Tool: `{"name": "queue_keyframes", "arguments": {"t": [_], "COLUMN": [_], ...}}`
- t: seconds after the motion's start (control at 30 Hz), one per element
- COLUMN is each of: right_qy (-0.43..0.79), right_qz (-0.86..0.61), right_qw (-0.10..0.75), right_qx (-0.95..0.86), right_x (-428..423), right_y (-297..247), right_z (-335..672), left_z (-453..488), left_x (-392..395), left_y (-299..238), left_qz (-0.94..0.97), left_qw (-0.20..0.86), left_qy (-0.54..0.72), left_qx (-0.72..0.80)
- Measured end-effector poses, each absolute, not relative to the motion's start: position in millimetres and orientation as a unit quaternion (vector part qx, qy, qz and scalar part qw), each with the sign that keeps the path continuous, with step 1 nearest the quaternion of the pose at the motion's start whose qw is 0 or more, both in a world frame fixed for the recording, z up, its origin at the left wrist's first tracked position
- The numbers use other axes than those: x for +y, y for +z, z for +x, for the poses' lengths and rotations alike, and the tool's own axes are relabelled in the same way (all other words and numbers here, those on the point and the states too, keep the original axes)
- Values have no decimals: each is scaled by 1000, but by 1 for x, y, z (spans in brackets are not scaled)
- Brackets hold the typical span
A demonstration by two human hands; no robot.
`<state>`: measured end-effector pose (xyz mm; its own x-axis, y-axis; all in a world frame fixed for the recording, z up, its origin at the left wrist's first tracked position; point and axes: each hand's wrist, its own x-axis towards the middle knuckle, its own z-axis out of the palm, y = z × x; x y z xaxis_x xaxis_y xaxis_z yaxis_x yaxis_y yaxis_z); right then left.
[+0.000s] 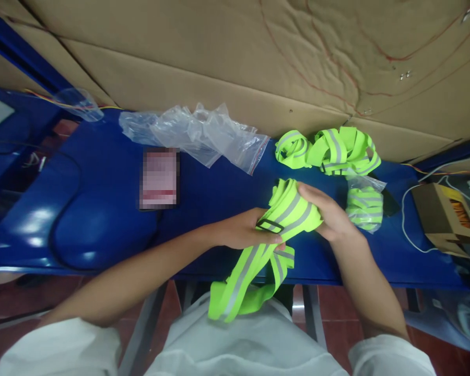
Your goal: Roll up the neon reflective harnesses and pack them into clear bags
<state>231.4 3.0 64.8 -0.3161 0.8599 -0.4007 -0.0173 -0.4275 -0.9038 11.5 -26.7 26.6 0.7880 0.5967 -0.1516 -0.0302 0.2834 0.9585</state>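
A neon yellow reflective strap with grey stripes and a black buckle is partly rolled between both hands above the blue table's front edge. My left hand pinches the strap at the buckle, fingers closed. My right hand wraps round the rolled end from the right. The strap's loose tail hangs down onto my lap.
More neon straps lie heaped at the back right, and one bagged strap sits just right of my right hand. Empty clear plastic bags lie at the back. A phone is left of centre. A cardboard box with white cables stands far right.
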Motion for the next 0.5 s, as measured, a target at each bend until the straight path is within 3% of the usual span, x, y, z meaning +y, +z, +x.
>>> {"name": "queue_keyframes", "arguments": {"t": [0.13, 0.3, 0.5], "right_qy": [556, 435, 413], "right_qz": [-498, -468, -430], "right_qw": [352, 295, 197], "right_qx": [-565, -711, -778], "right_x": [4, 2, -10], "right_y": [56, 59, 58], "right_z": [233, 236, 229], "left_z": [11, 10, 13], "left_x": [-27, -27, -25], "left_y": [29, 29, 27], "left_qz": [591, 584, 559], "left_qw": [736, 737, 737], "left_qy": [210, 202, 254], "left_qx": [255, 272, 283]}}
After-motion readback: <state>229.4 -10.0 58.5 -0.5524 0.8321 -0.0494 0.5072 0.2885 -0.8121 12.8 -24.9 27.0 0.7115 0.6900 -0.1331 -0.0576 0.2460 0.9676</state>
